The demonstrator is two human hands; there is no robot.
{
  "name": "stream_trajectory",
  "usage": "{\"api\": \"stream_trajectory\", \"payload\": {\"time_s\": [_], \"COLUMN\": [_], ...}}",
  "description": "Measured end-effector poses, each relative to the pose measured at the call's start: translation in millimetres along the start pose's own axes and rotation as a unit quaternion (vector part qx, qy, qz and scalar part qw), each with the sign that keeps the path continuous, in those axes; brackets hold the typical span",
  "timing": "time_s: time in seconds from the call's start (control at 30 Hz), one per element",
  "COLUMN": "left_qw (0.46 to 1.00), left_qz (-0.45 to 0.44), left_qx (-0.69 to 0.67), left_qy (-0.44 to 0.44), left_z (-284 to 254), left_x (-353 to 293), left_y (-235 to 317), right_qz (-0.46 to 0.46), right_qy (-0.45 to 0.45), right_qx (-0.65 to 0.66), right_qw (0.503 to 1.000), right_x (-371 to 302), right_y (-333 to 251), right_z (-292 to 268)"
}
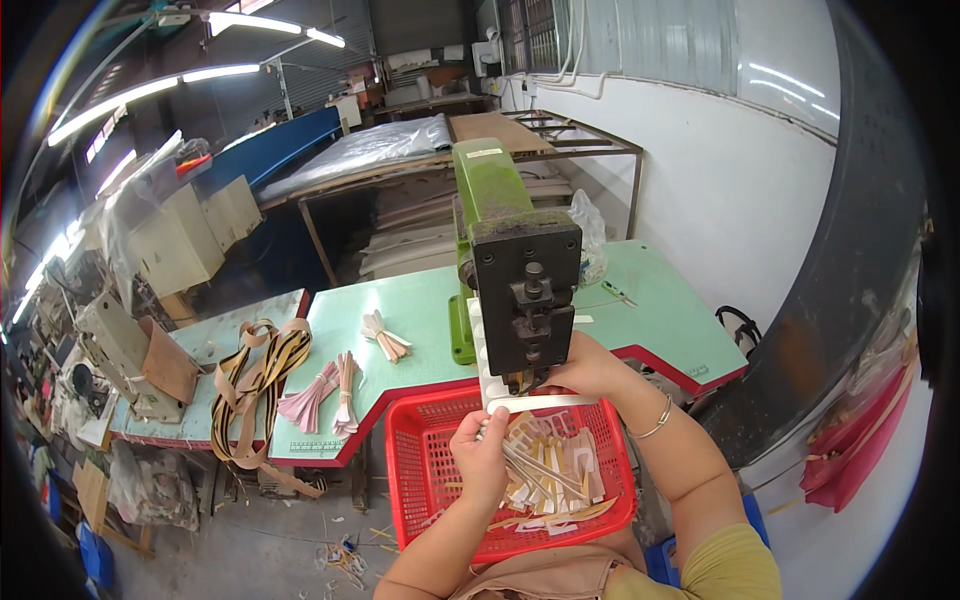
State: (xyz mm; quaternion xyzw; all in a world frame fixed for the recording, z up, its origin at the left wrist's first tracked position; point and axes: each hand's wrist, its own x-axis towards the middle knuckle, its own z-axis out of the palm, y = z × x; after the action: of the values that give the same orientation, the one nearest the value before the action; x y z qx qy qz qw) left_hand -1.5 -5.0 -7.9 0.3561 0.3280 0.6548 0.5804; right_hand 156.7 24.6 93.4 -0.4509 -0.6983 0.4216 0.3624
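A green press machine (490, 180) with a black head plate (527, 290) stands in front of me. Just below its head, a white strip (545, 402) runs sideways. My left hand (480, 462) is closed on the strip's left end, thumb on top. Several thin pale strips (535, 468) slant out from that hand over a red plastic basket (415, 480). My right hand (590, 368) is at the lower right of the head; the head hides its fingertips, so its grip does not show. Cut strips and flat frame-like pieces (580, 455) lie in the basket.
Pink strips (310, 398) and pale bundles (385, 337) lie on the green tabletop (410, 295), left of the press. Black-and-tan straps (250, 385) hang over the left table. A small green-handled tool (618, 292) lies at right. A dark pillar (840, 290) stands beyond it.
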Motion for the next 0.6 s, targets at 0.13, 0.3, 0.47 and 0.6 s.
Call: {"api": "stream_trajectory", "payload": {"time_s": [0.13, 0.3, 0.47, 0.6], "left_qw": [1.0, 0.996, 0.991, 0.991], "left_qz": [0.015, 0.056, 0.116, 0.106], "left_qx": [-0.015, -0.067, -0.054, -0.077], "left_qy": [0.007, -0.006, -0.039, -0.015], "left_z": [-5, -15, -21, -17], "left_x": [2, 4, 1, -4], "left_y": [-2, -5, -13, -11], "right_qz": [-0.049, -0.062, -0.012, -0.051], "right_qy": [0.044, 0.18, 0.265, 0.29], "right_qx": [0.069, 0.021, 0.164, 0.086], "right_qw": [0.995, 0.981, 0.95, 0.952], "right_x": [5, -5, -14, -25], "right_y": [18, 32, 42, 46], "right_z": [12, 36, 45, 52]}}
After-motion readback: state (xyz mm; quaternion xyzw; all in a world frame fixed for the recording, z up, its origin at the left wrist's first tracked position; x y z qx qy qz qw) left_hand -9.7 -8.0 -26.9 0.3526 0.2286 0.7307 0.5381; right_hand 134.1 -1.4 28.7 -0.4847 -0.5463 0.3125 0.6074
